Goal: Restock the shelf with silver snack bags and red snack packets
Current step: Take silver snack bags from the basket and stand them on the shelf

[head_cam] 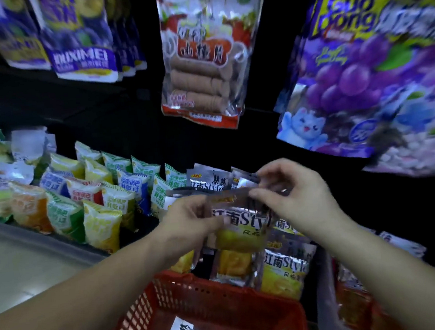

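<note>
The left hand [189, 220] and right hand [293, 194] each pinch the top edge of a silver snack bag [242, 224] at frame centre. More silver bags [284, 266] hang just behind it toward 5 o'clock. A red basket [208, 293] sits at 6, small colourful packets [66, 202] at 9, and purple grape bags [360, 75] at 2.

- "江南Style" in dark letters on the silver bag [241, 221] held up in front, and again on the second silver bag [286, 263] below it.
- "山楂片" on the red-and-white hanging pouch [200, 54].
- "UIXIMEI" on the blue pouch [80, 59]; its first letter is unclear.
- "ong" on the purple grape pouch [355, 76]; the rest is blurred.
</note>
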Action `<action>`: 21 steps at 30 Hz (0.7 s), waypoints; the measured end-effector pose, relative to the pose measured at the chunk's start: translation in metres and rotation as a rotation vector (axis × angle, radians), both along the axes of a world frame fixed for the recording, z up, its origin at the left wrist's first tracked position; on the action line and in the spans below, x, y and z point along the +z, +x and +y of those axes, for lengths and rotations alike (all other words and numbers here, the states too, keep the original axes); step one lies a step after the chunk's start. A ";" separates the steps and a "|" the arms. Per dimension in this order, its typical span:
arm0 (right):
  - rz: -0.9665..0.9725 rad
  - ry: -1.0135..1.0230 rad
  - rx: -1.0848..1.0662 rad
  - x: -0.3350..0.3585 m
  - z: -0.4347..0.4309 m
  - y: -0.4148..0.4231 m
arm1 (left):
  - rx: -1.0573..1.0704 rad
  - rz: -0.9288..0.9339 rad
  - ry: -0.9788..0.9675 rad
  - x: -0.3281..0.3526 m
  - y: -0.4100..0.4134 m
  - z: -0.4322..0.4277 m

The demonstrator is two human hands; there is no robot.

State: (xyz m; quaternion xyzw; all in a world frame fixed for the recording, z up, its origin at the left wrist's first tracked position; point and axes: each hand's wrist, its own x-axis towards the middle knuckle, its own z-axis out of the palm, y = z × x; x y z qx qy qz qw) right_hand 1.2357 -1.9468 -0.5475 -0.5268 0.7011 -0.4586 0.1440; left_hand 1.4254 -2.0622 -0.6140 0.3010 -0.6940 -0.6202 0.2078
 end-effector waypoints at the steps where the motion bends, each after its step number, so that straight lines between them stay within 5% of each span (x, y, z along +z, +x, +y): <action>1: -0.005 -0.050 -0.054 0.013 0.014 0.007 | 0.023 0.045 -0.002 0.016 0.007 0.014; 12: -0.493 -0.184 -0.045 0.009 0.097 0.088 | 0.371 0.249 -0.013 0.076 0.047 0.111; 16: -0.442 -0.212 -0.045 0.002 0.092 0.092 | 0.625 0.286 -0.034 0.071 0.044 0.114; 21: -0.403 -0.253 -0.120 0.002 0.079 0.080 | 0.433 0.168 -0.059 0.066 0.036 0.113</action>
